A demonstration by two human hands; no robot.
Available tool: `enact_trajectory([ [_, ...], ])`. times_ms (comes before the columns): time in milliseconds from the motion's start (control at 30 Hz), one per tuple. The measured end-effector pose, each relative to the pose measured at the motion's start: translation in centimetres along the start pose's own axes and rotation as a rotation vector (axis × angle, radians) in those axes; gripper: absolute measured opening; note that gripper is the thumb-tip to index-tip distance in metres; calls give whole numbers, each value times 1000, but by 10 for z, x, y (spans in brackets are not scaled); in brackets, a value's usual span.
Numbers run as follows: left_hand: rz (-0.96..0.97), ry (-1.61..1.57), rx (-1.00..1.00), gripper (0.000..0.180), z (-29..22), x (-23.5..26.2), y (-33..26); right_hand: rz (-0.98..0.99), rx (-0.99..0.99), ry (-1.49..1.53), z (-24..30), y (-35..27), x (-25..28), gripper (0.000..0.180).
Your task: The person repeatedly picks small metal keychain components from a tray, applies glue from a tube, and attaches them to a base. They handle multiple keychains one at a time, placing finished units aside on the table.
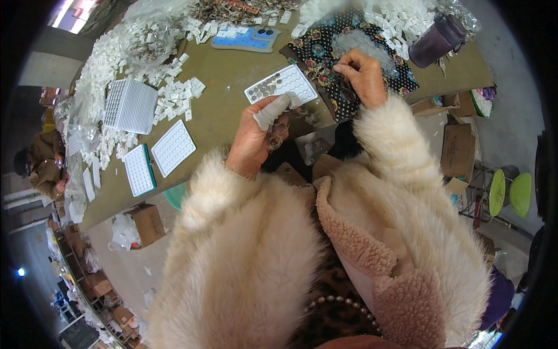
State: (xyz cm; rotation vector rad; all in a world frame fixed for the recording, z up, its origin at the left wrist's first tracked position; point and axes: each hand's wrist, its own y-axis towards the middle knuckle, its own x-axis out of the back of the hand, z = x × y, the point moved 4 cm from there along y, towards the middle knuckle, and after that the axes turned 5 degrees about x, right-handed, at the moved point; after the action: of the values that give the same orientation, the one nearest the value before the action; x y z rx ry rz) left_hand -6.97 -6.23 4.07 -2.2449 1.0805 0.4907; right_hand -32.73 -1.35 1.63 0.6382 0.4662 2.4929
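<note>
My left hand [249,135] is closed near the table's front edge, with a whitish cover [274,110] over one or more of its fingers. Some shiny loop-like bits [278,134] show in its curled fingers; their kind I cannot make out. Just beyond it lies a white tray [299,86] with rows of round cells, some holding small grey discs [268,87]. My right hand [365,75] is raised over a dark patterned cloth [401,81], thumb and fingers pinched. Dark, thin material hangs under that hand, and what the fingertips hold is too small to tell.
A stack of white trays [131,106], two separate trays [173,148] [138,171] and heaps of small white pieces [174,96] cover the left. A phone [244,39] lies at the back, a dark bottle [437,41] at the right. Another person [46,160] sits far left.
</note>
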Motion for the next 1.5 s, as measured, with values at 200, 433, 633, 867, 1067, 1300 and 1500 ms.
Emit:
enact_trajectory([
  [200, -117, 149, -104, 24, -9, 5, 3, 114, -74, 404, 30, -1, -12, 7],
  [433, 82, 815, -683, 29, -36, -27, 2, 492, -309, 679, 71, -8, -32, 9],
  [633, 59, 1035, -713, 39, -42, -33, -4, 432, -402, 672, 72, -9, -36, 13],
  [867, -17, 742, -807, 29, -45, -31, -7, 149, -275, 814, 85, -11, -38, 13],
  [1067, -140, 453, -389, 24, -39, -19, -11, 137, 243, 459, 118, -5, -35, 10],
  [1300, -38, 321, -209, 33, -35, -24, -13, 134, 346, 276, 134, -7, -32, 9],
  [1500, -107, 274, -199, 35, -30, -20, -9, 156, 367, 244, 135, -9, -37, 14],
])
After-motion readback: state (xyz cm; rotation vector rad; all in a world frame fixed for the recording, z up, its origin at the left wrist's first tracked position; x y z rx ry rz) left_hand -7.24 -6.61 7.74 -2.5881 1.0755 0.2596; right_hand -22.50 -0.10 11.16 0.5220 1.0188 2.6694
